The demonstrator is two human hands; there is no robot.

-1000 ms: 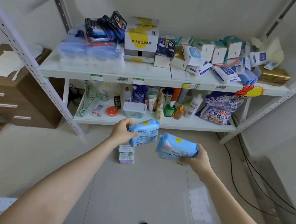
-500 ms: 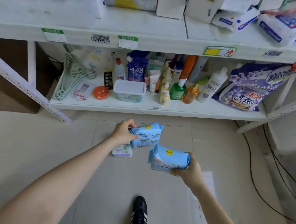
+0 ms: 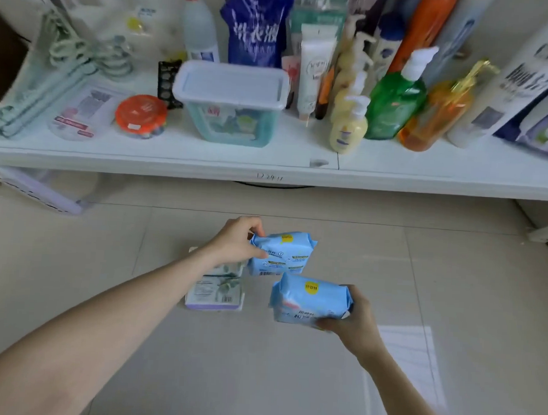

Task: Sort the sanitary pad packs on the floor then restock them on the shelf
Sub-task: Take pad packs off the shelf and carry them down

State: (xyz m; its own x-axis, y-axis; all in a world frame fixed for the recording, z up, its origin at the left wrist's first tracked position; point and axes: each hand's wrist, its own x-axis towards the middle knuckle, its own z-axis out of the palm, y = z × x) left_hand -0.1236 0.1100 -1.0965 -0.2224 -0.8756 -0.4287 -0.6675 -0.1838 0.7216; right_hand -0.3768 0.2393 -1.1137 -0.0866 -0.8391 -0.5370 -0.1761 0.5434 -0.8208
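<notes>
My left hand (image 3: 237,240) grips a light blue sanitary pad pack (image 3: 281,255) by its left end, low over the tiled floor. My right hand (image 3: 351,319) holds a second light blue pack (image 3: 309,299) with a yellow dot from underneath, a little nearer to me and to the right. Under my left wrist a white and lilac pad pack (image 3: 214,291) lies on the floor, partly hidden by my forearm. The white bottom shelf (image 3: 395,178) runs across the view just beyond my hands.
On the bottom shelf stand a lidded teal tub (image 3: 230,103), an orange-lidded jar (image 3: 141,116), green hangers (image 3: 61,66), a green pump bottle (image 3: 397,102), an orange one (image 3: 436,120), a small yellow one (image 3: 348,128) and a large white bottle (image 3: 507,83). A shelf leg (image 3: 32,188) meets the floor at left.
My view has dropped from the upper shelf to the bottom shelf and floor. Both hands came lower with their blue packs, close above the white and lilac pack.
</notes>
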